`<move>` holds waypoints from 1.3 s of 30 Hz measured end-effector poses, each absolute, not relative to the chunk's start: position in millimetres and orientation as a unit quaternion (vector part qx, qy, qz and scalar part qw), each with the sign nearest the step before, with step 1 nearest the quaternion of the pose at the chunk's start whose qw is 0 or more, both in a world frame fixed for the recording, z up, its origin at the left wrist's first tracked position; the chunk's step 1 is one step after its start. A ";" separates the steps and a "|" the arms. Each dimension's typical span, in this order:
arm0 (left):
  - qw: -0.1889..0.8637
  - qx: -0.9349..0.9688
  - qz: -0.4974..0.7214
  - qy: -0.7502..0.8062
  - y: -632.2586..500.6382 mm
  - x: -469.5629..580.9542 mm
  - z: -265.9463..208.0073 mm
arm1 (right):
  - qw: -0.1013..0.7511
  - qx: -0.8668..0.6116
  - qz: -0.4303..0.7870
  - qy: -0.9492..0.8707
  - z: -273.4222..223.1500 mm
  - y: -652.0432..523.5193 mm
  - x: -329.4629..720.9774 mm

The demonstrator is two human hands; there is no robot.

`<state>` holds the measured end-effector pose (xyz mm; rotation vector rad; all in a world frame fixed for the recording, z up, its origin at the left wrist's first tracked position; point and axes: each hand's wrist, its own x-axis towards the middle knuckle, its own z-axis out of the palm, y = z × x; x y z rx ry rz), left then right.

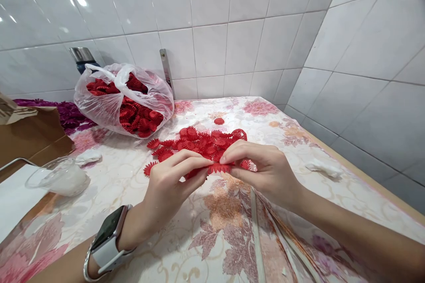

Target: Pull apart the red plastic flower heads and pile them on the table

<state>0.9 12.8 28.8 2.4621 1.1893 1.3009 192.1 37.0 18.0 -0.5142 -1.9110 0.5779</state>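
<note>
Between my two hands is a red flower piece (219,168) with a toothed, petal-like edge. My left hand (177,177) pinches its left side, the fingertips closed together. On the other side my right hand (262,166) grips it between thumb and fingers. Just behind my hands lies a loose pile of similar red flower pieces (199,141), some of it covered by my fingers. One single red piece (218,121) rests apart, farther back on the cloth. Several pale, thin strips (285,239) lie on the table below my right hand.
A clear plastic bag (159,84) of red pieces stands by the tiled wall, a bottle (83,57) behind it. At left are a cardboard box (33,137), purple pieces (71,115) and a plastic cup (59,179). A crumpled white tissue (323,168) lies right.
</note>
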 end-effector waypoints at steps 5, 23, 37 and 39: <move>0.036 0.810 0.430 0.397 12.1 2.0 30.1 | 0.519 -0.210 0.242 -0.793 17.2 37.8 192.6; 0.580 0.571 0.350 0.465 16.2 6.3 35.6 | 0.473 -0.265 0.529 -0.653 21.5 42.1 192.5; 0.502 0.641 0.347 0.466 12.0 5.6 39.2 | 0.434 -0.308 0.566 -0.630 20.0 34.1 189.6; 0.503 0.637 0.353 0.465 11.7 5.7 39.8 | 0.441 -0.298 0.582 -0.614 20.0 34.7 189.8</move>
